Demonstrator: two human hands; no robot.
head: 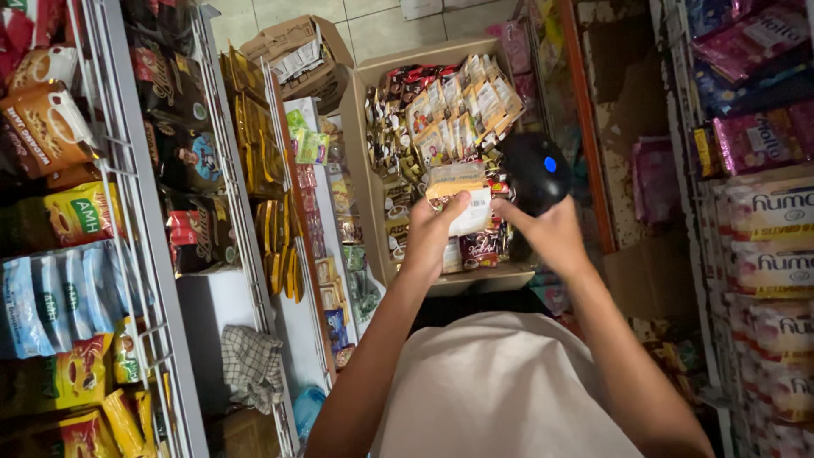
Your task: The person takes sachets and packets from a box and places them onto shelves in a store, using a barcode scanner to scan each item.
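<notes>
White-shirted torso (pixel 500 390) lowest; checked grey cloth (pixel 252 365) on left shelf. Left hand (pixel 432 233) pinches small orange-and-white packet (pixel 462 199) above open cardboard box of sachets (pixel 360 170); right hand (pixel 551 229) clenches black handheld scanner (pixel 534 170). Thin pinch: packet could drop into box.

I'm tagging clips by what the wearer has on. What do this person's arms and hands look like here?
Both arms are bare from the upper edge of the pale, off-white shirt down. No sleeves reach the forearms, and there are no gloves. No watch, ring or band shows on the left hand or the right hand.
</notes>
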